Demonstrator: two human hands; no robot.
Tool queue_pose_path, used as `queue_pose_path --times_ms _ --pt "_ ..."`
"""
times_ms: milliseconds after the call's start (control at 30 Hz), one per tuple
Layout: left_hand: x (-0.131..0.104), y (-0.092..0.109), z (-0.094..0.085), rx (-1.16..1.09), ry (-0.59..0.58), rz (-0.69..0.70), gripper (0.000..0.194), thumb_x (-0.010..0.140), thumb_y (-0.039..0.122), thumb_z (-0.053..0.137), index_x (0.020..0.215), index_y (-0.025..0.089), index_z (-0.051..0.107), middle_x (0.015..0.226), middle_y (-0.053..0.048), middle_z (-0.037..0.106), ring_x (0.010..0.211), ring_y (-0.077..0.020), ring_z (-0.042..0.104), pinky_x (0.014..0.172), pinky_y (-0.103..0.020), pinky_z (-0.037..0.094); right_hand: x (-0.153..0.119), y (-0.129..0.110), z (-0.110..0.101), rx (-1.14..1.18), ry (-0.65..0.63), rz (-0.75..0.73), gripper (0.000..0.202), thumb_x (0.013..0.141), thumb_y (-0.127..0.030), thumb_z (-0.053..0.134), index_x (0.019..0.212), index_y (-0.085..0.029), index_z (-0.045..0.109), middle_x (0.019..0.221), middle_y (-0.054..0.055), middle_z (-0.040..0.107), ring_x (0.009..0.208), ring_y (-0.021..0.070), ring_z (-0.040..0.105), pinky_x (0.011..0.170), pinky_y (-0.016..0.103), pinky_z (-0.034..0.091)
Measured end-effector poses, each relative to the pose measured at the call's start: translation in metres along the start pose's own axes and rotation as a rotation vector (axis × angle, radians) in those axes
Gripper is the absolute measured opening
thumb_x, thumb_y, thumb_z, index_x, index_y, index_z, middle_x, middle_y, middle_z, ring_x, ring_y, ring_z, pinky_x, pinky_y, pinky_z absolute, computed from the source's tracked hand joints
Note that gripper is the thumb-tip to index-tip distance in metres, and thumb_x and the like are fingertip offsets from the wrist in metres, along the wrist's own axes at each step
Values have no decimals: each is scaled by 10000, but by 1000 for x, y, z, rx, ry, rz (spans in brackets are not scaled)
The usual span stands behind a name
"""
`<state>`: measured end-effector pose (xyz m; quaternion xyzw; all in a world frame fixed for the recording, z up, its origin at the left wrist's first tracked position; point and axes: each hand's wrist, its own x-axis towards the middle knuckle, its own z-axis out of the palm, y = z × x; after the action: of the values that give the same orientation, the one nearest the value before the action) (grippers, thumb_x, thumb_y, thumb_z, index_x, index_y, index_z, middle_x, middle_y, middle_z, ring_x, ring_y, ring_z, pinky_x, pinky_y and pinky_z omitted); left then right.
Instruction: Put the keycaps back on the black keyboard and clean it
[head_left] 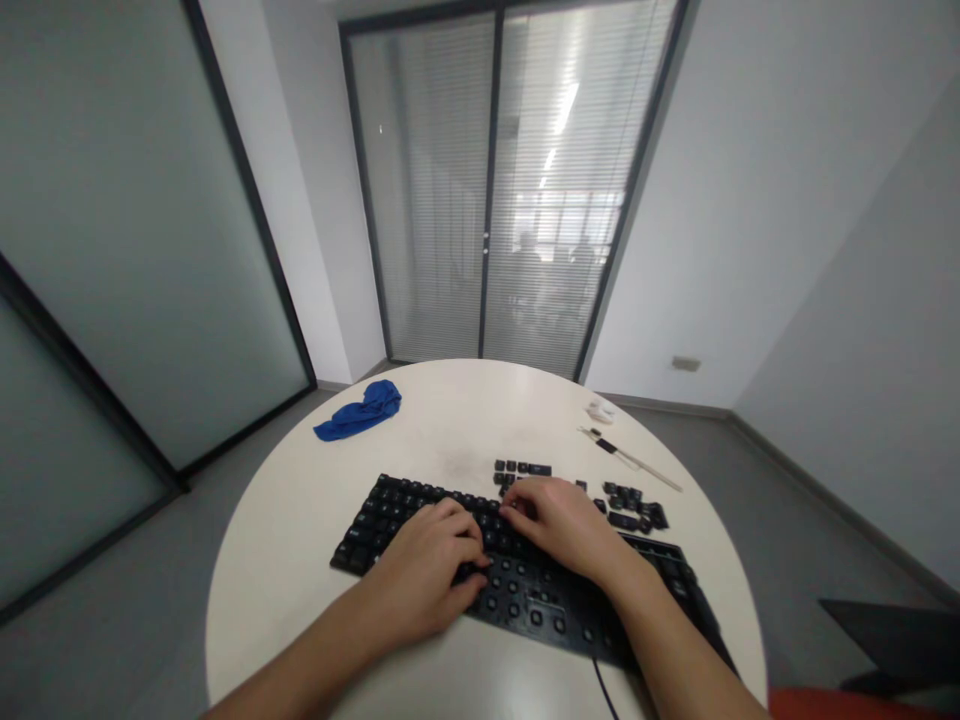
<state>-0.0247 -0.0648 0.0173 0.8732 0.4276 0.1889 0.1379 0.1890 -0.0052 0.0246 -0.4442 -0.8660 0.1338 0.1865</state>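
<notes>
A black keyboard (pixel 525 580), many of its caps pulled off, lies on a round white table (pixel 300 560) under both hands: the left hand (pixel 427 575) rests curled and loose on the keys, while the right hand (pixel 566 525) pinches at a cap, though what the fingertips hold cannot be told. Just beyond the fingers lie loose keycaps (pixel 630 505), light, hard and slippery-looking, likely best taken by their sides; farther off are a blue cloth (pixel 360 412) and a slim tool (pixel 626 456).

White walls (pixel 750 200), grey floor (pixel 150 600), blinded glass doors (pixel 495 190), round table (pixel 300 520).
</notes>
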Motion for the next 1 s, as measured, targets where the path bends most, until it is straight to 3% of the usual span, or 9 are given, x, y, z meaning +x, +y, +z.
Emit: queue_pose_path --times_ms 300,800,1000 --pt "3 8 0 14 -5 -103 82 782 161 673 844 209 696 987 -27 655 1028 -238 542 896 -379 445 -2 -6 -2 63 -65 -82 98 888 -244 617 883 -237 715 790 -13 701 737 148 618 683 249 397" --pt "1 -5 0 -116 -26 -80 68 830 213 714 897 229 710 1029 -14 657 1024 -224 552 906 -367 431 -3 -10 -3 77 -85 -97 113 897 -250 611 893 -229 722 793 -4 702 733 146 621 686 246 411" --pt "1 -11 1 -175 -6 -86 116 784 208 774 873 229 703 998 3 667 1016 -215 558 888 -345 420 -6 -14 -5 134 -162 -173 90 804 -195 691 870 -239 736 746 -35 681 692 123 606 654 219 409"
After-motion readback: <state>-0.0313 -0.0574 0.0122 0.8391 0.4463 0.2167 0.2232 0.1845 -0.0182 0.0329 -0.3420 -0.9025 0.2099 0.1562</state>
